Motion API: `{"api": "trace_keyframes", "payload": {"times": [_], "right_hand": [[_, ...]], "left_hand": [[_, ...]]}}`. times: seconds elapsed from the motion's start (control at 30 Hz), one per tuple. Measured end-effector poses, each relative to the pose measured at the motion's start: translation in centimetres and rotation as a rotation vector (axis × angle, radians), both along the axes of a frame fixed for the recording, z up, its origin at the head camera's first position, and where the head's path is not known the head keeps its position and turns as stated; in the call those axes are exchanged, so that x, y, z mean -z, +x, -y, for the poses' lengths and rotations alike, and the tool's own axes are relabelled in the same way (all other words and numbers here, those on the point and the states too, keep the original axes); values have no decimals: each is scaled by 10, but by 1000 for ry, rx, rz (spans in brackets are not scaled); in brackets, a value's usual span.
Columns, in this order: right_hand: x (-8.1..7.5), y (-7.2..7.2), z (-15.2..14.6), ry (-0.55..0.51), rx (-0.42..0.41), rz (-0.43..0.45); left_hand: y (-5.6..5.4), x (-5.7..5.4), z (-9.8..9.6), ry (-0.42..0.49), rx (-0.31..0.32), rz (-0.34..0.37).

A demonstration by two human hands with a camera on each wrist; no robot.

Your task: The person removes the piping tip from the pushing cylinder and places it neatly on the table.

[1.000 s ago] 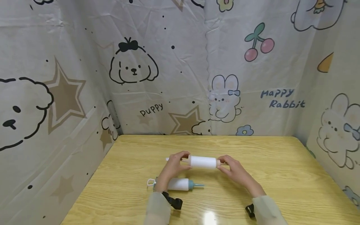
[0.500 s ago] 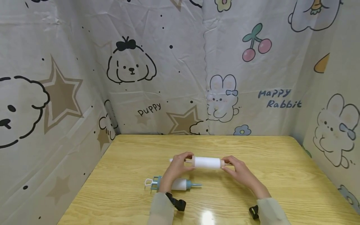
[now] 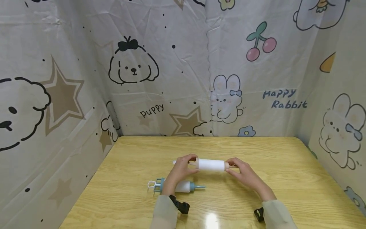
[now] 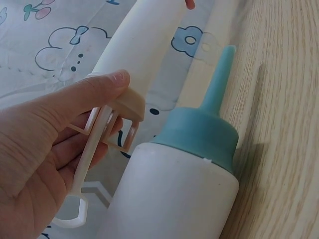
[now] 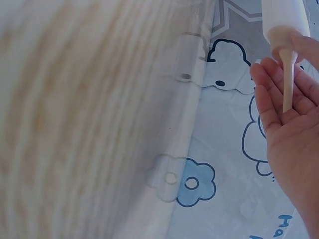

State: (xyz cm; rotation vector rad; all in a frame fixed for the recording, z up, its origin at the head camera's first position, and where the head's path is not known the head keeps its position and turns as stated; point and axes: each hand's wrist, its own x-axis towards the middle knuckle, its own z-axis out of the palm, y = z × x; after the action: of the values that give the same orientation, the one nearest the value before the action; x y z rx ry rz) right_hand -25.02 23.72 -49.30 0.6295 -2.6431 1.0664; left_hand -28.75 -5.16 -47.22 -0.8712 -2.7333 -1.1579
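A large syringe (image 3: 211,164) with a white barrel, beige end pieces and a thin nozzle lies level between both hands, above the table. At its plunger end my left hand (image 3: 182,168) grips the beige collar; in the left wrist view the thumb (image 4: 107,84) presses the barrel's end, and a white pull ring (image 4: 72,211) hangs past the palm. My right hand (image 3: 243,171) pinches the nozzle cap, and the beige nozzle (image 5: 287,87) runs over the palm in the right wrist view. Beneath the left forearm lies a second syringe (image 3: 183,187), its ends teal, partly hidden by that arm.
The wood-grain table (image 3: 137,206) reaches back to a curtain (image 3: 183,70) printed with cartoon animals, which also closes off both sides. A black strap with a small device (image 3: 181,205) sits on the left wrist, another (image 3: 258,214) on the right.
Both hands have shifted slightly to the right together with the beige-ended syringe, uncovering more of the teal syringe's plunger end. Over the last half second they stay nearly still.
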Motion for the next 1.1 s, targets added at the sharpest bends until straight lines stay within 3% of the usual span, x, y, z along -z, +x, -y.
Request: {"api": "trace_keyframes", "payload": {"times": [0.27,0.47,0.77,1.1], "right_hand": [[-8,-2,-2,-180,58,271],[-10,-4,-6,-288,-12,392],[-3,-9,-10,-316,-40,465],[-5,-7,-10,-298,-86,434]], "left_hand": [[1,-4,0,10,0,-1],[3,-5,-2,2,-12,-4],[4,-5,-1,14,-3,-7],[6,-5,-3,19,-11,-57]]}}
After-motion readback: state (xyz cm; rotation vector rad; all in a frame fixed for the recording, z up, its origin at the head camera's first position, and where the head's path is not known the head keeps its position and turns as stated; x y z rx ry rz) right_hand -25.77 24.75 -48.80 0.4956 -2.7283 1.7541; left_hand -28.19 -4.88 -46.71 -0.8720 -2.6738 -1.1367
